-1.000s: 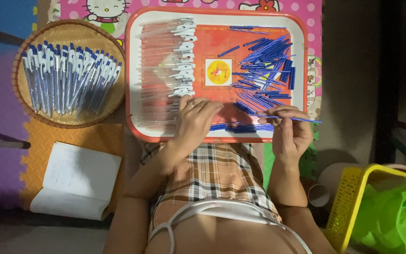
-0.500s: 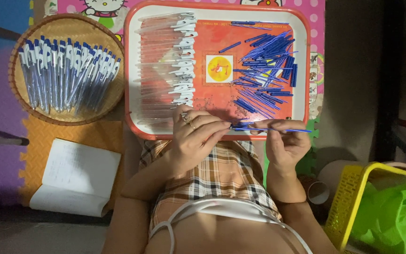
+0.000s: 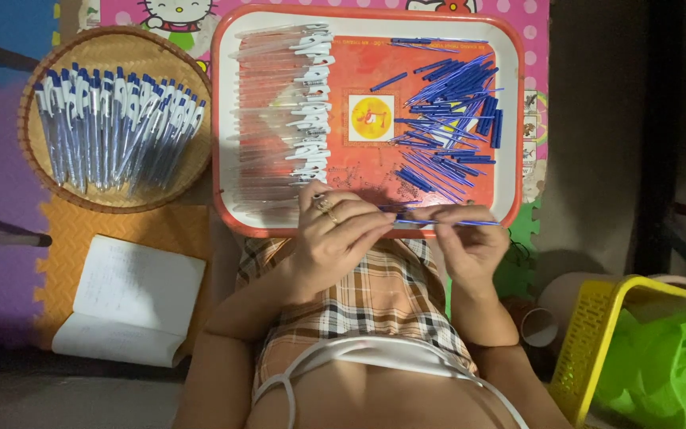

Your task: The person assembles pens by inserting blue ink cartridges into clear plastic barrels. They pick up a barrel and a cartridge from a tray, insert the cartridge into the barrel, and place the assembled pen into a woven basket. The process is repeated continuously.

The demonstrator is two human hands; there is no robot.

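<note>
Refill (image 3: 458, 223), thin and blue, pinched level between thumb and fingers of the right hand (image 3: 470, 246), tip end pointing toward the left hand (image 3: 335, 238), just off its fingertips (image 3: 387, 221) and over the near rim of the tray (image 3: 510, 199). Left fingers curled shut around something slim, seemingly a clear barrel; too hidden behind the knuckles to be sure. To seat well, judging from this pose: keep both pieces in one straight line, hold the left still as the socket, feed with the right only, slide rather than push hard, since so thin a tube looks apt to bend or kink if forced off-axis. Grip near the leading end would steady the tip; a grip far back leaves it free to wander. Slender, straight, uniformly blue along the visible length, light and slightly flexible by the look of it, easy to roll away if dropped. Beyond the right fingertips, more loose blue refills (image 3: 446, 119) heaped in the tray; beyond the left fingertips, a row of clear barrels (image 3: 279, 111) with white clips. Farther out past the left hand, a round basket (image 3: 41, 175) of finished pens (image 3: 113, 127), and below it an open notebook (image 3: 132, 298). Out past the right wrist, a yellow crate (image 3: 597, 326) with something green inside.
</note>
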